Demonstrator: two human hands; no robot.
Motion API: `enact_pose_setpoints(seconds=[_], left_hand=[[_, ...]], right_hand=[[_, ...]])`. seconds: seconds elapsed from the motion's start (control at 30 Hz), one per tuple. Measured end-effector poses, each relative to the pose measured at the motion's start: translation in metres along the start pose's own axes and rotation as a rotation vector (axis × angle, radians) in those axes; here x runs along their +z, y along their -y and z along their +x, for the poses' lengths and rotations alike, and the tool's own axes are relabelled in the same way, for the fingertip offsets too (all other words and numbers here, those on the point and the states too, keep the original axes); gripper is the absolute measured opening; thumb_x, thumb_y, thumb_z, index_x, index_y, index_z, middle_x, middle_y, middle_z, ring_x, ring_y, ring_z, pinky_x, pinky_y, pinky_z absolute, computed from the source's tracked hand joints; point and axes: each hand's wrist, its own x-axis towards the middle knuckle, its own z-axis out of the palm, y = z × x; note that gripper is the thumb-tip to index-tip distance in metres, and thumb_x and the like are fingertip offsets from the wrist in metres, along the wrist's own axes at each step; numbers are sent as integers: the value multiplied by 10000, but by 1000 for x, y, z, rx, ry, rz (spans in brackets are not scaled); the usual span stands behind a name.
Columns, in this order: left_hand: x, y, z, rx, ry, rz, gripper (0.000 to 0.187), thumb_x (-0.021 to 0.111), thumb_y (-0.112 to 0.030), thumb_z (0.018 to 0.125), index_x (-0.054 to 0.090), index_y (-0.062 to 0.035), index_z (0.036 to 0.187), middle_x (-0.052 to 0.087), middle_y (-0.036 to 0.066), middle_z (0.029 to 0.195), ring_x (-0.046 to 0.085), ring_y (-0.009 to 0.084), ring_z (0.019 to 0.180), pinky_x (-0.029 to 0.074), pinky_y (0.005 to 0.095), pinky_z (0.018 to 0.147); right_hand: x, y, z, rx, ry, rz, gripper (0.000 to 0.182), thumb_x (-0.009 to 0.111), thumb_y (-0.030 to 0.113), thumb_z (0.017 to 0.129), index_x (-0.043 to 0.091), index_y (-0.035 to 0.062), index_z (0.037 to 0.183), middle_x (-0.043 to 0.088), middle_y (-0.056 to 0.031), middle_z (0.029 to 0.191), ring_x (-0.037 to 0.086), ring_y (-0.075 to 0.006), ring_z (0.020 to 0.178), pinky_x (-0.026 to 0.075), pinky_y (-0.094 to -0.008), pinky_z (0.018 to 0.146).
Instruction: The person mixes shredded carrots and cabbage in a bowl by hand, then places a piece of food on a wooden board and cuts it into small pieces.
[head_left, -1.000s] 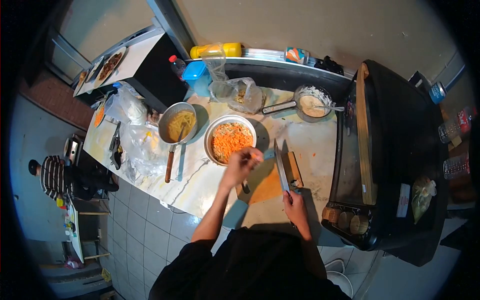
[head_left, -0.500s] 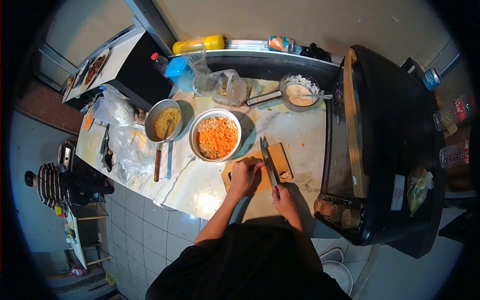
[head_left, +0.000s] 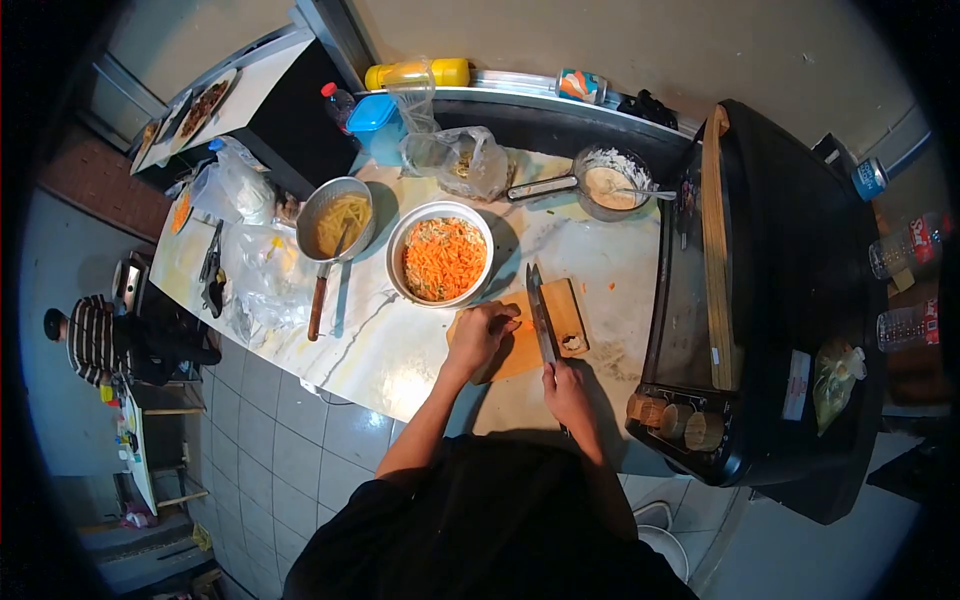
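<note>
My right hand (head_left: 570,396) is closed around the handle of a kitchen knife (head_left: 542,318). The blade points away from me, over a wooden cutting board (head_left: 566,308). To the left of the blade, my left hand (head_left: 482,338) has its fingers curled together above the board; whatever they pinch is too small to make out. Small orange bits, like carrot, lie on the board by the fingertips. Just beyond the board stands a white round bowl (head_left: 394,268) full of shredded carrot (head_left: 440,262) over paler shreds.
Left of the bowl is a saucepan (head_left: 364,232) of yellowish strips in liquid. A glass pan (head_left: 612,208) with pale batter and a spoon stands at the back. Plastic bags (head_left: 262,270) lie left. A large black oven-like appliance (head_left: 790,280) borders the right; another person (head_left: 92,340) is far left.
My left hand has drawn slightly left, away from the knife blade. My right hand keeps its grip on the knife. The whole view has shifted a little.
</note>
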Motion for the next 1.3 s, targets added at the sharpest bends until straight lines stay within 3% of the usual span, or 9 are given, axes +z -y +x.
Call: enact_pose_setpoints(seconds=[0.1,0.23,0.3,0.5,0.6,0.73,1.0,1.23,1.3], left_hand=[[0,-9,-1,10,-93,92,118,693,-99,794,701,-20,882,639,156,880,629,332,748,489,408,643],[3,-23,-7,-84,-36,162,122,682,-110,798,701,-19,878,626,145,862,609,344,775,482,433,671],[10,-23,-11,100,-60,147,109,670,-90,801,701,-13,871,613,136,841,594,341,770,473,429,684],[29,-15,-16,157,-132,163,84,672,-75,798,713,-18,844,617,113,844,582,308,791,454,409,705],[31,-8,-15,215,-157,146,80,689,-63,791,713,-32,860,628,98,838,565,304,729,464,407,659],[32,-7,-18,237,-97,231,72,681,-67,801,712,-45,862,633,80,859,565,281,761,446,384,658],[38,-5,-32,270,-139,399,283,669,-108,783,682,-103,1066,594,45,1082,514,276,984,384,407,754],[35,-15,-37,257,-120,485,360,675,-88,765,650,-85,1124,588,46,1093,501,283,1041,378,427,813],[34,-17,-38,269,-75,473,406,651,-127,772,624,-48,1170,577,74,1178,488,290,1098,351,459,870]], right_hand=[[-4,6,-1,-20,-18,-55,311,413,270,972,539,-13,999,613,-278,834,576,-475,829,439,-577,740],[-5,10,0,7,-3,-73,304,418,272,970,530,-6,1015,607,-296,862,570,-487,856,434,-578,772],[-8,13,0,70,50,-82,295,418,269,969,528,-1,1014,607,-302,885,571,-491,863,439,-579,774],[-16,13,3,70,76,-154,273,428,259,962,522,7,1012,624,-282,857,590,-483,824,467,-570,720],[-25,24,3,121,134,-121,291,419,260,964,511,-7,1033,621,-286,903,562,-497,889,433,-573,800],[-26,29,3,164,138,-142,280,437,256,953,517,0,1035,621,-282,885,572,-486,877,447,-570,769],[-16,31,0,159,92,-171,265,446,254,949,534,7,989,616,-281,841,589,-470,837,457,-570,738],[-16,37,-2,152,116,-133,277,443,255,952,530,-7,977,607,-286,809,588,-470,827,456,-565,739],[-18,38,-3,149,104,-129,282,442,258,954,521,-11,990,608,-282,816,586,-473,818,455,-562,741]])
